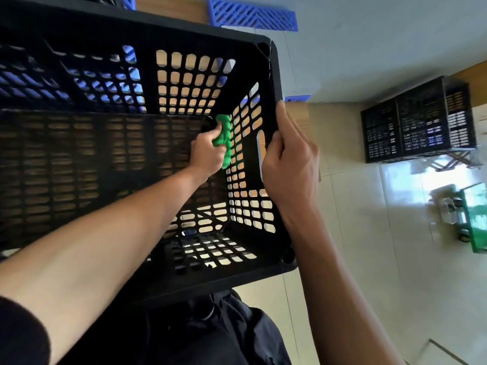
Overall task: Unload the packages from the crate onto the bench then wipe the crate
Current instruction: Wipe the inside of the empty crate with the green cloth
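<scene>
While the black perforated crate filled most of the head view, no packages lay inside it, and light wood showed through the slots of its floor and walls.

Left hand: reached deep into the crate, fingers closed around a bunched green cloth, which was pressed against the inner face of the right-hand wall close to the far corner.

Right hand: clamped over the rim of that same wall from outside, thumb along the top edge, just beside the wall's handle slot.

Also noted: a blue slatted crate beyond the black crate's far rim; a second black crate well apart to the right; a green cart on the pale tiled floor at the right edge; dark trousers below the crate's near edge.
</scene>
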The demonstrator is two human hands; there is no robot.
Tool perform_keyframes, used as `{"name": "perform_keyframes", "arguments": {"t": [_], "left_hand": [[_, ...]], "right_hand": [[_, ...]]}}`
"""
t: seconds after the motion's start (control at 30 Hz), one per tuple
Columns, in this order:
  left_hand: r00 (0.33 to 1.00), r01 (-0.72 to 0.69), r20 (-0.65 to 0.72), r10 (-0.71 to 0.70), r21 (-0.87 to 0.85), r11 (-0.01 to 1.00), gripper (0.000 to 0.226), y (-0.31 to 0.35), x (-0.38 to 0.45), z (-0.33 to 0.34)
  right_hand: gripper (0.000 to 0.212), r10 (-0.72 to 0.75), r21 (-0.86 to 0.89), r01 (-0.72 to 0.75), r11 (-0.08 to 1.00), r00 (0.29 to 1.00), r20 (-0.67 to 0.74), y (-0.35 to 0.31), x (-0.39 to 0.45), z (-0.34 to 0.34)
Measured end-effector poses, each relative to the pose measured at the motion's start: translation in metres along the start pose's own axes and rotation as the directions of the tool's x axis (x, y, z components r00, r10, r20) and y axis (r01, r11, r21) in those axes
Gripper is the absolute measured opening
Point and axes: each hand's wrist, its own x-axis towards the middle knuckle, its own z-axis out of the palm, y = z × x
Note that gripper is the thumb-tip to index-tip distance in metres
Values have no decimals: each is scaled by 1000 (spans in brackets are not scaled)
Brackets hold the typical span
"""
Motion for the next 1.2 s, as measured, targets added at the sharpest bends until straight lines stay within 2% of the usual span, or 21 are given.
{"name": "perform_keyframes", "arguments": {"t": [0.07, 0.13, 0.27, 0.43, 0.57, 0.7, 0.8, 0.93, 1.0, 1.07, 1.2], "left_hand": [[995, 93, -20, -96, -107, 990, 64, 8, 2, 3], [991, 128, -18, -130, -100, 987, 69, 13, 3, 3], [995, 104, -4, -105, -86, 991, 74, 19, -5, -3], [1000, 20, -2, -21, -228, 973, 67, 35, -23, -6], [1000, -21, 16, 23, -119, 993, 68, 50, -49, -13], [992, -32, 118, 42, -84, 996, 71, 54, -80, -17], [981, -96, 173, 86, 49, 994, 72, 50, -99, -20], [937, -157, 328, 117, 97, 983, 71, 32, -135, -24], [926, -131, 369, 82, 110, 985, 73, 26, -137, -21], [939, -41, 343, 5, 98, 994, 75, 28, -122, -18], [967, 144, 229, -108, -146, 979, 72, 40, -62, -12]], "right_hand": [[52, 5, 5, -5, 1000, 1000, -8, 0, 1, 1], [52, 12, 10, -12, 1000, 1000, -16, 1, 1, 0], [51, 13, 19, -13, 1000, 1000, -19, -1, 0, -2], [50, 7, 17, -6, 1000, 999, -39, -3, 1, -2], [50, 42, 19, -42, 999, 999, -33, -3, 1, -1], [51, 48, -2, -48, 999, 998, -30, -4, 1, -1], [52, 48, -16, -49, 999, 999, -15, -5, 2, -2], [52, 61, -14, -60, 998, 998, 12, -7, 0, -4], [53, 68, -8, -68, 998, 998, 10, -6, 1, -3], [53, 77, -4, -77, 997, 997, 1, -4, 1, -3], [52, 83, 10, -83, 997, 996, 25, -3, 1, -4]]}}
